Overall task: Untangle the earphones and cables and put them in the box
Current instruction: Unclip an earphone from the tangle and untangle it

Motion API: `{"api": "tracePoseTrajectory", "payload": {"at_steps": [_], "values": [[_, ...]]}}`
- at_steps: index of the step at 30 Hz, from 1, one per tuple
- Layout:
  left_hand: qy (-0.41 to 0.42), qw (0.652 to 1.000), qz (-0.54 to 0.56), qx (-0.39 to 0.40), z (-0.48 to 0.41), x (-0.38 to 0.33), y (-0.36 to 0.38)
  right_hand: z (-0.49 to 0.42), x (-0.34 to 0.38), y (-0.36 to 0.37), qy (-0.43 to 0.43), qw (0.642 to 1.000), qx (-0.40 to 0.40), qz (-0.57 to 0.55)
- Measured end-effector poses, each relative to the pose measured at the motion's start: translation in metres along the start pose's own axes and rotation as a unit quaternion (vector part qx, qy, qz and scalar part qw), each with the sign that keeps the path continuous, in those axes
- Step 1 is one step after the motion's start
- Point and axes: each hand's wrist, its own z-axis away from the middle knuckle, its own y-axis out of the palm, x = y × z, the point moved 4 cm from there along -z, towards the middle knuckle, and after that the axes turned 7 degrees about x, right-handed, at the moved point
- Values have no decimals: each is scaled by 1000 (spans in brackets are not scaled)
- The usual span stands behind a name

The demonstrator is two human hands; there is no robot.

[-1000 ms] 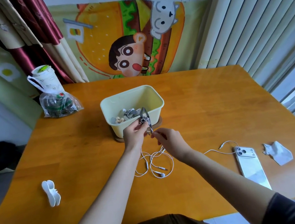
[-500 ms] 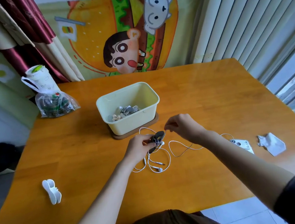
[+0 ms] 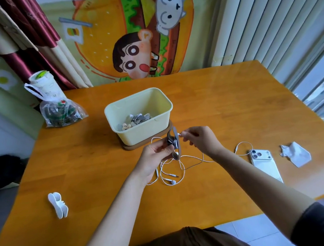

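Left grip (image 3: 154,158) is curled round a dark grey cable winder (image 3: 173,133), thumb across its near face, and holds it upright just above the bench (image 3: 214,103). Its bare forearm reaches up from the bottom edge. Right grip (image 3: 201,139) pinches the end of the white earphones (image 3: 173,182) between thumb and forefinger at the top of the winder, with the other fingers loosely curled and the forearm coming in from the lower right.

Part of the earphone cable is wound on the winder. The rest hangs down and lies in loose loops on the orange wooden bench below both hands, one earbud at the near end.

Just behind the hands a pale yellow box (image 3: 138,132) stands on a brown mat (image 3: 132,147), holding small grey and beige pieces (image 3: 137,119). At the far left corner a clear plastic bag (image 3: 59,115) lies in front of a white cup (image 3: 44,85). To the right lies a white phone (image 3: 265,165), camera side up, with a crumpled tissue (image 3: 297,156) beside it. A white clip (image 3: 58,205) lies near the left front edge.
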Motion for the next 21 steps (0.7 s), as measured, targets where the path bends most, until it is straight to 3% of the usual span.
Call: {"api": "tracePoseTrajectory", "payload": {"at_steps": [7,16,18,21], "values": [[3,990,116,-85,-9,1,14,9,-13,14,48,987,10,-154],[-9,946,200,-256,-18,2,23,15,-13,14,27,998,32,-48],[-14,945,160,-286,-20,4,20,19,-13,14,17,999,46,-15],[6,951,-66,-303,-23,6,10,23,-12,13,6,998,67,6]]}}
